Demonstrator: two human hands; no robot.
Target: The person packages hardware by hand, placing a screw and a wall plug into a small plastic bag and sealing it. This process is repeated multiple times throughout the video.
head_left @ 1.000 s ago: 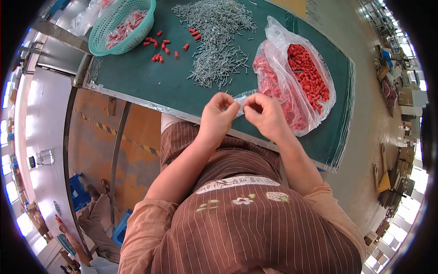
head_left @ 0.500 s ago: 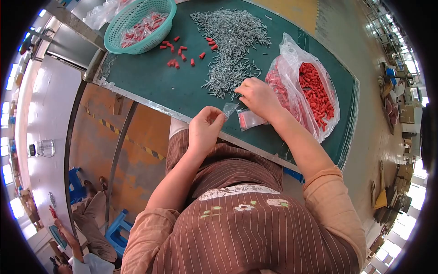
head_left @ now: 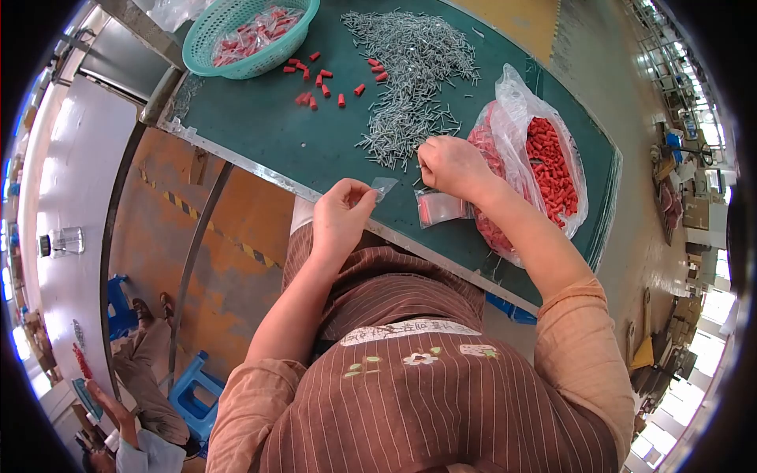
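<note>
My left hand (head_left: 341, 221) pinches a small clear plastic bag (head_left: 385, 188) between thumb and forefinger, over the table's near edge. My right hand (head_left: 457, 168) is closed, fingertips curled together at the near end of a heap of small grey metal screws (head_left: 418, 75). What those fingertips hold, if anything, is hidden. Beneath my right wrist lie small clear bags (head_left: 441, 208) with a red strip. Right of that hand, a large clear bag (head_left: 516, 118) gapes and shows many red plastic plugs (head_left: 554, 169).
A green mesh basket (head_left: 296, 43) at the far left holds filled packets. Several loose red plugs (head_left: 325, 91) lie between it and the screws. The green table (head_left: 236, 130) has a metal edge. At lower left a person (head_left: 146, 378) sits near a blue stool (head_left: 189, 394).
My left hand has drawn back to the left with the small bag. My right hand's fingers have curled in more beside the screws. The camera view has shifted slightly.
</note>
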